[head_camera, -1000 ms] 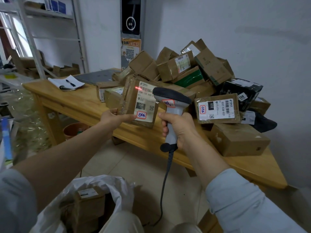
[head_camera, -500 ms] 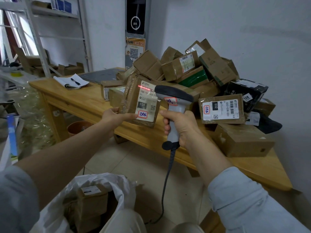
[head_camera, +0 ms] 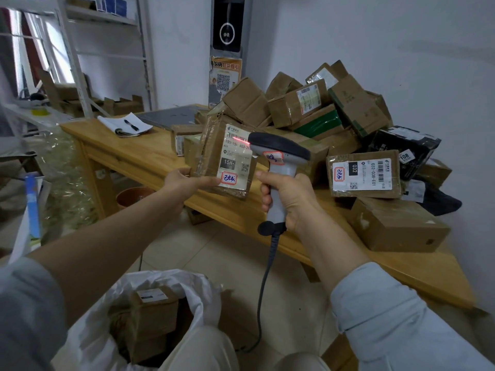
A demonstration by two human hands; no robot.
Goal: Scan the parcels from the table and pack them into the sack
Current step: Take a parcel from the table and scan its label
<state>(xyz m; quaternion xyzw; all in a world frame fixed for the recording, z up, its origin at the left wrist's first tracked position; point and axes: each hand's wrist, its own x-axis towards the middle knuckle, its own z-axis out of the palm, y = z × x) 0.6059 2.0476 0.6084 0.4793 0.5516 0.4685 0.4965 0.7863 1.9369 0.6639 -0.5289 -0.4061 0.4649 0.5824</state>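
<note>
Wooden table (head_camera: 134, 153) piled with parcels (head_camera: 294, 105), white wall (head_camera: 401, 49), tiled floor (head_camera: 227, 253)

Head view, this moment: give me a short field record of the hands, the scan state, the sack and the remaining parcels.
left hand: holds parcel by its lower left corner, label facing the scanner
right hand: grips scanner by the handle, head close to the label
scan: red line falls across the label's upper part
sack: white, open, at least one brown box inside
table: pile of parcels heaped towards the wall
</note>
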